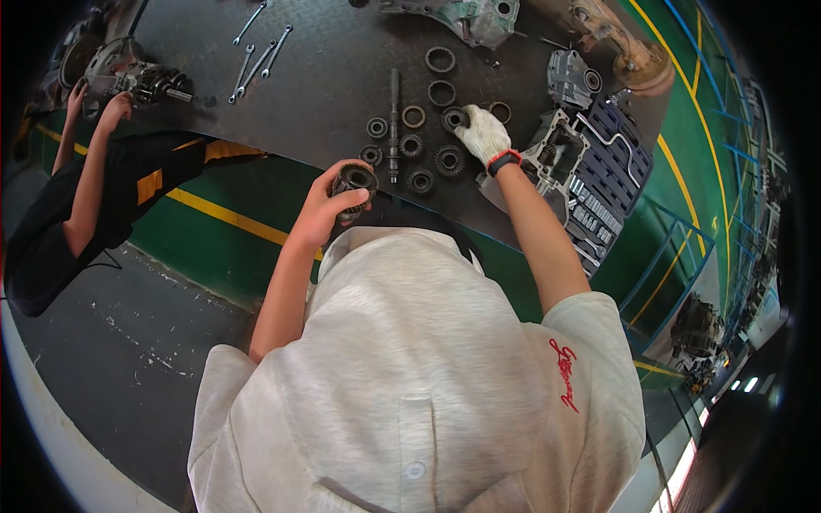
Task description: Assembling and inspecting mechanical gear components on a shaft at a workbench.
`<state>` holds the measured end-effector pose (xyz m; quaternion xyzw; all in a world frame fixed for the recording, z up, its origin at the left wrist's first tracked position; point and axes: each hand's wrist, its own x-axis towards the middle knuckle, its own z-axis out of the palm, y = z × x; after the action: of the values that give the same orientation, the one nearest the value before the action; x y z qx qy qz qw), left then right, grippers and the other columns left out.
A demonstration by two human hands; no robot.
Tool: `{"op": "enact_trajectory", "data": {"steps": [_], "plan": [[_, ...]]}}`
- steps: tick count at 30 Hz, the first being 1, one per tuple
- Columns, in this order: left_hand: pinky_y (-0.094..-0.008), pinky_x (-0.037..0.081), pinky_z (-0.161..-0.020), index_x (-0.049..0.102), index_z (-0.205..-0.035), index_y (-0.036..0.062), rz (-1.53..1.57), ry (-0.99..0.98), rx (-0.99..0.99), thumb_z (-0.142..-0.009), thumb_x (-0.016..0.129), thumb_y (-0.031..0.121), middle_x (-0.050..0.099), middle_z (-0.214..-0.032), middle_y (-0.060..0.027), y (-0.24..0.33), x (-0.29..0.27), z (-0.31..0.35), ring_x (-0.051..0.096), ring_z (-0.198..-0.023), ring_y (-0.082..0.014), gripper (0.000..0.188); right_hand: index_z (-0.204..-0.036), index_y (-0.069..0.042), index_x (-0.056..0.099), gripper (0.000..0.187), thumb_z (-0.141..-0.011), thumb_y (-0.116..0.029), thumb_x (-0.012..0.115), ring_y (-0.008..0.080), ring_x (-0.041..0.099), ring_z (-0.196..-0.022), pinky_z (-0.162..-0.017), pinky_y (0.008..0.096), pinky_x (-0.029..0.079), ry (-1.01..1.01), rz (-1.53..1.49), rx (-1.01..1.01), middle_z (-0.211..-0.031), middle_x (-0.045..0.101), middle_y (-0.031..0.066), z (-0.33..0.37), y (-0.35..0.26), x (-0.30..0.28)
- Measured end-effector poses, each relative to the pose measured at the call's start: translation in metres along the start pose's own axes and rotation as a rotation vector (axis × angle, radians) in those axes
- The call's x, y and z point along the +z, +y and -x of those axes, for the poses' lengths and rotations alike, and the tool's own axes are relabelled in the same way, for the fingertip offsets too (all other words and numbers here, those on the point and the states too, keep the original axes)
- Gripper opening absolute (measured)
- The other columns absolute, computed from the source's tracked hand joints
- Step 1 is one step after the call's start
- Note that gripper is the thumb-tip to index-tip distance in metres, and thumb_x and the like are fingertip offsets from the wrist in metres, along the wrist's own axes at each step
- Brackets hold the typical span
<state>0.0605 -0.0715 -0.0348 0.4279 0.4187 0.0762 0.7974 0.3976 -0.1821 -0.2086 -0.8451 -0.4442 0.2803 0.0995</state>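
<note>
A: What is the left hand (323, 209) doing?

B: It is grasping a thick gear assembly (347, 182), with the fingers curling round its far side and the thumb pressing across the near part.

A: How is that piece looking?

B: It is showing dark grey metal, round and stubby, with toothed edges and a hollow bore facing up. Some parts are catching a dull shine. Thumb and fingers are hiding much of its side.

A: Where is it sitting?

B: It is being held at the near edge of the workbench (316, 111), left of an upright-looking splined shaft (394, 128) that is actually lying flat.

A: And the right hand (483, 137)?

B: It is wearing a white glove, and its fingertips are touching a small dark gear (446, 125) on the bench. Whether they are gripping it, I cannot tell. That gear is showing a round central hole, and a larger, plainer ring (440, 71) is lying farther away, beyond the hand.
</note>
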Motion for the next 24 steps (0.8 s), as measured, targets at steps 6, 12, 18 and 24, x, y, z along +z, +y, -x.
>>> {"op": "enact_trajectory", "data": {"steps": [6,12,18,24], "plan": [[-0.0258,0.049,-0.064,0.066,-0.127,0.007,-0.051,-0.015,-0.027,-0.082,0.077,0.027,0.07,-0.1,-0.0066,0.001,0.004,-0.005,0.069,-0.086,-0.0163,0.051,-0.137,-0.013,0.059,0.056,-0.083,-0.017,0.075,0.0363,0.062,-0.123,-0.096,0.049,0.056,-0.365,0.587,-0.284,-0.136,0.06,0.0149,0.052,-0.038,0.04],[-0.0255,0.05,-0.067,0.067,-0.126,0.0076,-0.029,-0.01,-0.004,-0.08,0.08,0.028,0.069,-0.1,-0.0054,-0.001,0.004,0.004,0.069,-0.087,-0.0149,0.051,-0.128,-0.013,0.063,0.047,-0.085,-0.021,0.08,0.0367,0.067,-0.116,-0.093,0.0477,0.06,-0.376,0.493,-0.148,-0.129,0.062,0.0159,0.051,-0.051,0.038],[-0.0321,0.055,-0.09,0.069,-0.123,0.005,-0.35,-0.018,0.204,-0.078,0.089,0.028,0.073,-0.104,-0.0061,0.01,0.011,0.021,0.069,-0.094,-0.0161,0.054,-0.147,-0.002,0.056,0.061,-0.089,-0.017,0.07,0.0171,0.067,-0.111,-0.097,0.0318,0.054,-0.36,-0.808,-0.065,-0.127,0.069,0.012,0.111,-0.11,-0.093],[-0.0374,0.057,-0.092,0.066,-0.13,0.0026,-0.762,-0.054,0.296,-0.071,0.095,0.031,0.074,-0.111,-0.0175,0.044,0.04,0.032,0.073,-0.099,-0.0293,0.072,-0.134,0.003,0.061,0.045,-0.093,-0.016,0.057,0.0181,0.065,-0.085,-0.079,0.0342,0.053,-0.263,-0.805,-0.203,-0.103,0.07,0.0128,0.146,-0.172,-0.135]]}}
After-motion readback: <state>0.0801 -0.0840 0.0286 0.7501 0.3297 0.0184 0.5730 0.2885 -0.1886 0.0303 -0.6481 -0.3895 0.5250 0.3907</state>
